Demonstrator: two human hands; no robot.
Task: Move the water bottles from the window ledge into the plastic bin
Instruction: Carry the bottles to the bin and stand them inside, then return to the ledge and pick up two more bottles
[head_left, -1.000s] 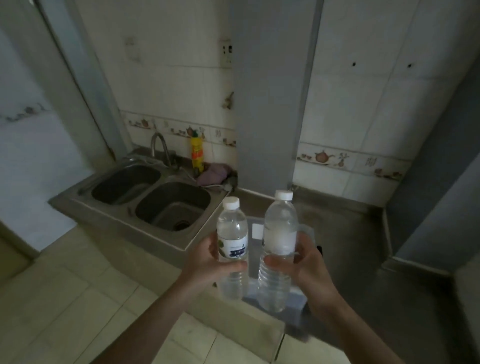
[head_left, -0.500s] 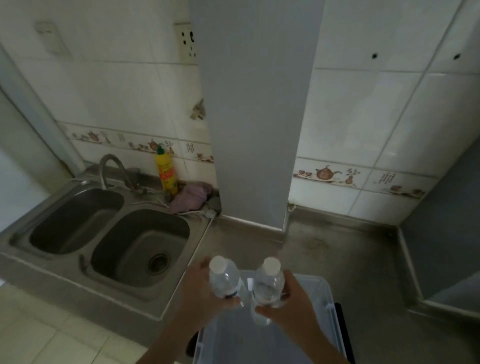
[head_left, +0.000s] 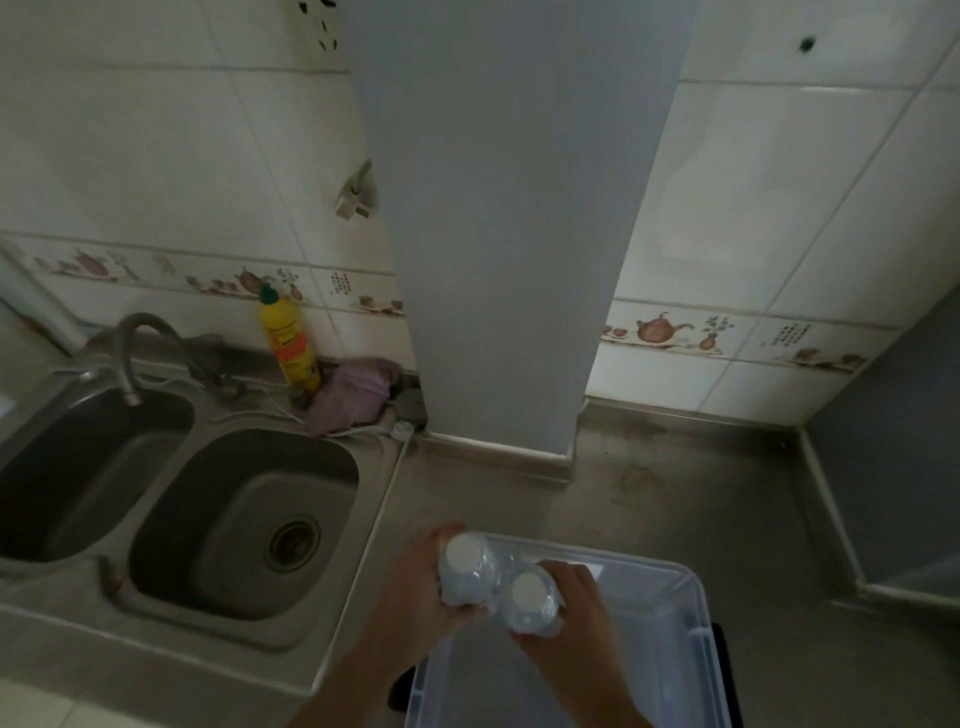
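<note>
Two water bottles are in hand over the plastic bin (head_left: 696, 639), one per hand. The left hand (head_left: 415, 597) has its fingers wrapped tight round the left bottle (head_left: 465, 574); the right hand (head_left: 576, 618) is clamped likewise on the right bottle (head_left: 532, 603). The bottles touch one another, caps uppermost.

Change noted: a second ago both bottles were held upright at chest height, well short of the bin, their full sides visible. Half a second ago they had arrived above the bin's far rim. They now sit lower, and only the white caps and shoulders show from above, the bodies dropping into the bin's far left corner. In my judgement the carry is finished and the placing step is in progress; release has not occurred, and whether the bases have met the bin floor cannot be told from this view.

Condition of the bottles: clear plastic, white screw caps fitted, bodies ribbed and translucent. Fill level cannot be read from this angle. The label cannot be seen at present.

Location: the bin stands on the steel counter (head_left: 675, 499) at the near right, with the double sink (head_left: 249, 519) to its left. The interior appears otherwise empty where it shows. The window ledge is out of view, so the count of bottles left to fetch cannot be stated.
</note>
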